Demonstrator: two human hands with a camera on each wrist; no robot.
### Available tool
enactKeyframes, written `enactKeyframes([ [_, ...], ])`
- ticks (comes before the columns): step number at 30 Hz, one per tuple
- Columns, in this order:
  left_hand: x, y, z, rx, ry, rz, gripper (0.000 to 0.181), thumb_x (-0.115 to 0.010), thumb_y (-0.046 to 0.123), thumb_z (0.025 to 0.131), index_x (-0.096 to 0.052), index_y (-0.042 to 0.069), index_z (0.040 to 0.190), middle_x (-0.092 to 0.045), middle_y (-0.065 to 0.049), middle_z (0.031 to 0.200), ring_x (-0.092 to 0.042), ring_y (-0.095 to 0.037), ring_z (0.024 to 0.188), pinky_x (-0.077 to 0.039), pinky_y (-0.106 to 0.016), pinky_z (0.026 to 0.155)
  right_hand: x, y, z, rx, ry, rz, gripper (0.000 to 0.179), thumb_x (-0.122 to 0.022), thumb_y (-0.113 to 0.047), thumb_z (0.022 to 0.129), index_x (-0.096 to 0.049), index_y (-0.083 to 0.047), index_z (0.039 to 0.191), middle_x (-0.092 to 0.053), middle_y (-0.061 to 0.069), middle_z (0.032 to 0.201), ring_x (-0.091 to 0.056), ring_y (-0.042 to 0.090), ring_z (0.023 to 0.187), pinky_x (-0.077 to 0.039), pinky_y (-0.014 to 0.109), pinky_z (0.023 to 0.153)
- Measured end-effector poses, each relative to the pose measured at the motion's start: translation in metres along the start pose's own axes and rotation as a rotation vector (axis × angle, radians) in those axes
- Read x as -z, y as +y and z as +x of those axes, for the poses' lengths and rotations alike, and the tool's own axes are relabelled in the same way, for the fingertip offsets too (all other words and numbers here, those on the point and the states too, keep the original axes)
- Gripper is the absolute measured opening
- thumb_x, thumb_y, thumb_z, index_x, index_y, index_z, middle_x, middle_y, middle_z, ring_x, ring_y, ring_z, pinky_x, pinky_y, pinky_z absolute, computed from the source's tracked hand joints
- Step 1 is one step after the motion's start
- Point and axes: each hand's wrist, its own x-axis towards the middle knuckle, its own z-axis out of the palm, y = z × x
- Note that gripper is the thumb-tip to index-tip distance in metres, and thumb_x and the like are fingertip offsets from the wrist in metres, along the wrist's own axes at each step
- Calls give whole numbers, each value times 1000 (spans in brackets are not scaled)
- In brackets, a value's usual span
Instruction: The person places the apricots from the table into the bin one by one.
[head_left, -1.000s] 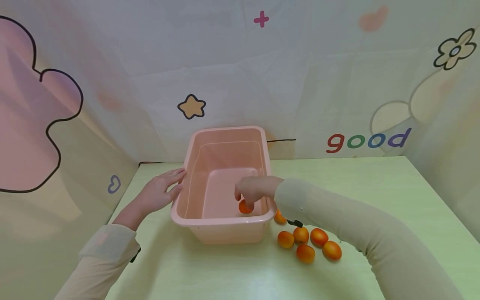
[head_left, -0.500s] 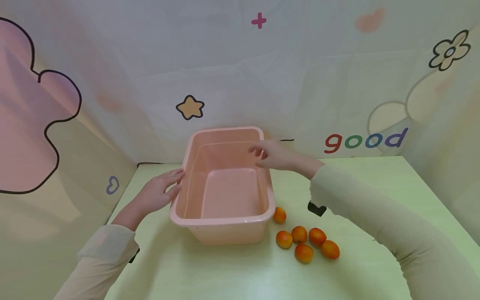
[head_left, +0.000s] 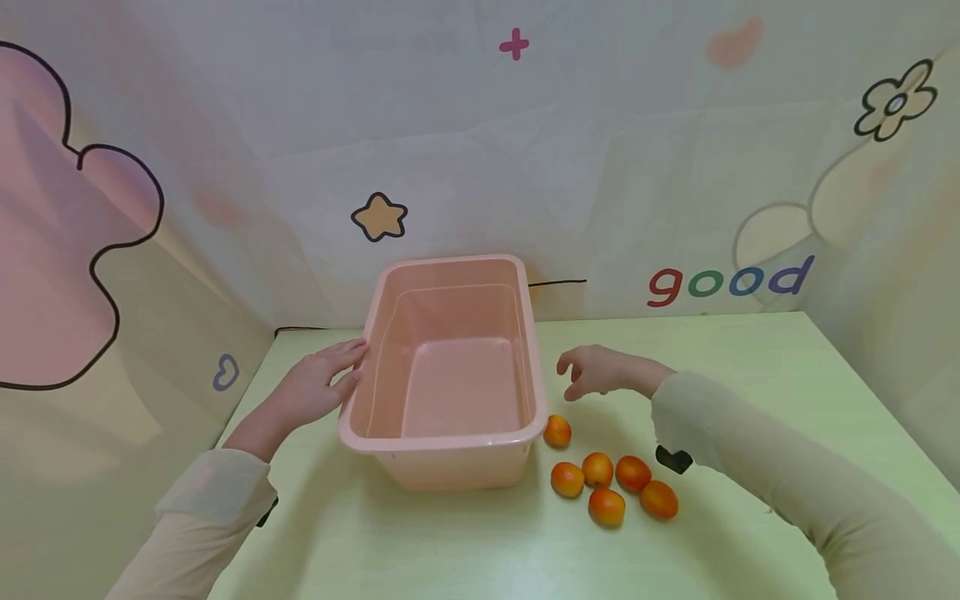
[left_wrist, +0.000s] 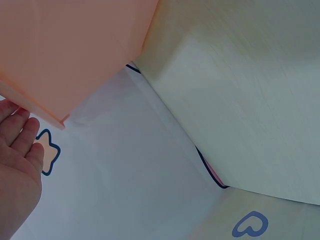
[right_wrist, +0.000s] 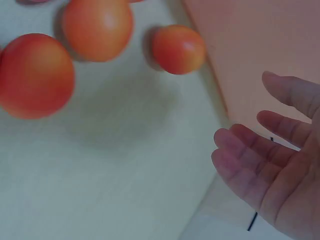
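Observation:
A pink plastic basin point(head_left: 461, 392) stands on the table. My left hand point(head_left: 318, 387) touches its left rim with nearly straight fingers point(left_wrist: 22, 135). Right of the basin, my right hand point(head_left: 600, 371) hovers over the table, holding nothing. Its fingers point(right_wrist: 240, 165) are spread and slightly bent in the right wrist view. The closest fruit to it is a small orange-red apricot-like fruit point(head_left: 557, 432) beside the basin wall. Several more such fruits point(head_left: 606, 507) lie in a loose group nearer the front. No fruit shows inside the basin; the area behind its near wall is hidden.
A pale green tabletop point(head_left: 675, 350) lies under everything. Behind it hangs a light cloth backdrop point(head_left: 465, 150) with printed figures, close to the basin's far end. Cloth also encloses the left and right sides.
My right hand, earlier inside the basin with a fruit, has risen over the right rim and come down to the right, without the fruit. The left hand stays at the rim.

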Motion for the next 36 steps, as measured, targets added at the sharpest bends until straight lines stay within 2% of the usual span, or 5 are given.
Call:
enactKeyframes([
  [5, 0, 0, 0, 1, -2, -3, 46, -46, 19, 91, -38, 2, 133, -36, -15, 139, -32, -36, 127, -30, -54, 99, -18, 3, 5, -26, -52, 26, 44, -66, -18, 77, -51, -1, 115, -55, 18, 106, -53, 23, 84, -53, 40, 65],
  [12, -1, -1, 1, 3, 0, -5, 46, -46, 19, 91, -38, 2, 133, -36, -15, 139, -32, -36, 127, -30, -53, 100, -37, 5, 13, -23, -65, 34, 44, -68, -20, 74, -53, -4, 112, -55, 13, 96, -52, 21, 76, -52, 37, 56],
  [22, -2, -3, 2, -1, -5, 4, 46, -46, 18, 91, -38, 2, 133, -36, -15, 139, -32, -36, 127, -31, -53, 99, -51, 7, 20, 7, -49, 19, 24, -68, -15, 72, -61, -10, 95, -57, 4, 84, -50, 16, 66, -46, 27, 53],
  [28, -1, -2, 2, -5, -3, 11, 45, -46, 17, 91, -38, 2, 132, -36, -16, 139, -32, -36, 127, -31, -53, 99, -43, 5, 18, 93, -11, -109, 15, -68, -12, 68, -62, -5, 80, -58, 0, 71, -48, 14, 62, -42, 22, 56],
  [36, 1, -1, 1, 13, -23, -2, 47, -45, 20, 91, -37, 3, 134, -34, -15, 140, -30, -36, 128, -30, -54, 100, -8, -13, 5, 115, 6, -149, 14, -65, -6, 68, -62, -3, 82, -57, 2, 72, -49, 16, 64, -43, 22, 57],
])
